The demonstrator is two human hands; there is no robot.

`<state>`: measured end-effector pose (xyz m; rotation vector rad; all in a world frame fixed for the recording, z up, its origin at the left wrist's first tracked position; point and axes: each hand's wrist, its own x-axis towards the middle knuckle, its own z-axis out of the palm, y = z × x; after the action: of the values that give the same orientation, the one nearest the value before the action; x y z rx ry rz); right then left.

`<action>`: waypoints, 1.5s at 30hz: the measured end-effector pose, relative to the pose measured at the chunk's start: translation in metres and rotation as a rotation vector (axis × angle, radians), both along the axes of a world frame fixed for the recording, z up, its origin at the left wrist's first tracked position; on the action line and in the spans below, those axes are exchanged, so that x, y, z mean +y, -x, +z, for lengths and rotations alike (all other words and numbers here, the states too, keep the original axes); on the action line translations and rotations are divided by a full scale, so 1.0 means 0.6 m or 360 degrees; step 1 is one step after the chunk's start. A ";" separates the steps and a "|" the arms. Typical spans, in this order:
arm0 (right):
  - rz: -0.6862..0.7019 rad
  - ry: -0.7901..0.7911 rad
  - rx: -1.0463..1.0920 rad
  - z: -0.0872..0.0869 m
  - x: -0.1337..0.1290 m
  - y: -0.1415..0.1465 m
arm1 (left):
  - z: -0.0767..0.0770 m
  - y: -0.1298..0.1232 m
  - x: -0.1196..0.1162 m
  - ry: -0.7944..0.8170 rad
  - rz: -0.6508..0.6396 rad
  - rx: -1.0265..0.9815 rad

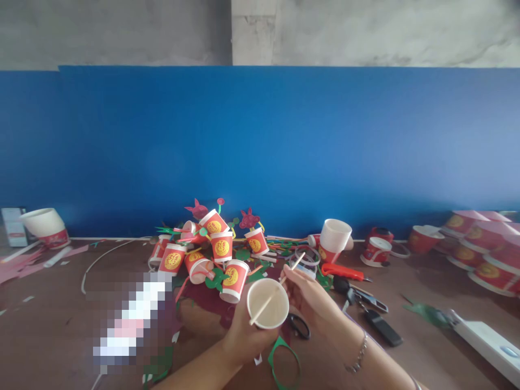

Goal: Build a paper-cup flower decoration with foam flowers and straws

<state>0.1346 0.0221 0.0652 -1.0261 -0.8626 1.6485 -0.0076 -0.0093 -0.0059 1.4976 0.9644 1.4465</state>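
Note:
Near the middle of the head view, my left hand (239,336) is wrapped round a white-rimmed paper cup (277,315), its mouth facing me. Between the closed fingers of my right hand (309,292) is a thin wooden stick (263,309), slanting over the cup's mouth with its lower end at the left rim. Whether it also passes through the cup wall, I cannot tell. Just beyond the cup lie several red paper cups (221,246) with yellow prints, some bearing green leaf shapes and dark pink flower cut-outs (249,218).
A stack of white cups (335,235) stands behind my right hand. An orange utility knife (343,272), keys with a black fob (382,326) and black-handled scissors (299,326) lie nearby. More red cups (498,273) are at far right. A green paper ring (298,365) lies in front.

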 end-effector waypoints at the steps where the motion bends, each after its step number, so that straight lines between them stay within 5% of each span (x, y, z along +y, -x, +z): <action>1: -0.0028 -0.0070 -0.0048 0.002 0.003 -0.004 | -0.002 0.001 0.001 -0.0040 -0.0005 0.0026; 11: -0.0564 -0.0535 -0.0418 0.010 0.055 -0.075 | 0.011 -0.003 0.006 -0.0098 0.0032 0.0018; 18: -0.1013 -0.0557 -0.0511 0.013 0.073 -0.110 | -0.018 0.009 0.011 -0.0187 0.0114 0.0060; 25: -0.0719 -0.0682 -0.0040 0.047 0.038 -0.080 | 0.004 0.007 0.009 -0.0219 0.0166 0.0190; 33: -0.0267 -0.0702 -0.0452 0.056 -0.017 -0.033 | 0.012 0.010 0.007 -0.0365 0.0240 0.0383; 45: 0.0046 -0.0634 -0.0510 0.050 -0.019 -0.026 | -0.009 0.016 0.005 -0.0430 -0.0013 0.0239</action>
<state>0.1500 0.0108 0.0952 -1.0080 -1.3608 1.2783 -0.0173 -0.0064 -0.0110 1.8259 0.8751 1.5217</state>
